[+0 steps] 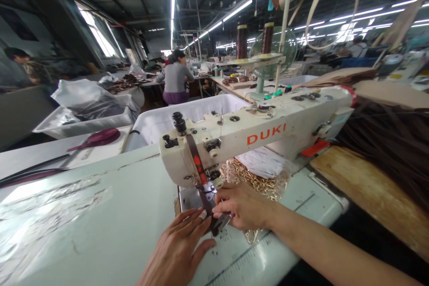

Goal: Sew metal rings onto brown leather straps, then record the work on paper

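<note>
A cream DUKI sewing machine (254, 136) stands on the pale green table (94, 214). A dark leather strap (205, 192) runs under its needle. My left hand (179, 250) lies flat on the table, fingers stretched toward the strap's near end. My right hand (239, 208) pinches the strap just below the presser foot, fingers closed on it. A heap of gold chain (259, 178) in clear plastic lies behind my right hand, under the machine's arm.
A white bin (157, 120) sits behind the machine; another tub with plastic bags (83, 107) stands to the left. A maroon strap (97, 138) lies on the left table. A wooden board (368, 187) and dark material are at right. A seated person (176, 78) works farther back.
</note>
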A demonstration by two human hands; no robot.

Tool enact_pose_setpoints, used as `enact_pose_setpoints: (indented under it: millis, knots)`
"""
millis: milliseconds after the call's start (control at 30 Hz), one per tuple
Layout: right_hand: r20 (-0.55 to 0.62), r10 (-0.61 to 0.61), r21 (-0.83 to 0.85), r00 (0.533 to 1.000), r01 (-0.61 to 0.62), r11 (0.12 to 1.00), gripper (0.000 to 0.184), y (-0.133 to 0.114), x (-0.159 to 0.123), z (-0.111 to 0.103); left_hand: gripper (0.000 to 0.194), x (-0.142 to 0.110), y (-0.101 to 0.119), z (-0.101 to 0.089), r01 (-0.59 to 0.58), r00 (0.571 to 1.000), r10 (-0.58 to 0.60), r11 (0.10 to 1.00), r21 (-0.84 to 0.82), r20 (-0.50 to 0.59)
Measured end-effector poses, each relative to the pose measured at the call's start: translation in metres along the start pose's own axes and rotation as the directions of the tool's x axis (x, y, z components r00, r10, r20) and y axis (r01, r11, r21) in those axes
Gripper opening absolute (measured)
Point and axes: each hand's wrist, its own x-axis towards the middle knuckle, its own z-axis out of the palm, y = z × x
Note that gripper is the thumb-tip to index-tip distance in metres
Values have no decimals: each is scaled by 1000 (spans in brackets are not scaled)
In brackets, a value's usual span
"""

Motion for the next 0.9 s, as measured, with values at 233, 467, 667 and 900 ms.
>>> enact_pose_setpoints:
  millis: [233, 467, 667, 900]
  knots:
    - [-8, 13, -29, 1000, -13, 1000, 14, 0, 1, 2, 19, 13, -18, 4, 7, 998, -18, 978, -207, -55]
    - [-25, 37, -29, 999, -38, 999, 18, -2, 3, 0, 19, 23, -48, 6, -30, 997, 18, 985, -172, -72]
    - [-22, 47, -28, 999, -48, 998, 17, -3, 2, -2, 19, 24, -70, 20, 188, 975, -212, 944, -273, -61]
    - [-15, 55, -23, 998, -55, 998, 12, -2, 1, 0, 32, 35, -96, 25, 345, 924, -269, 893, -290, 271]
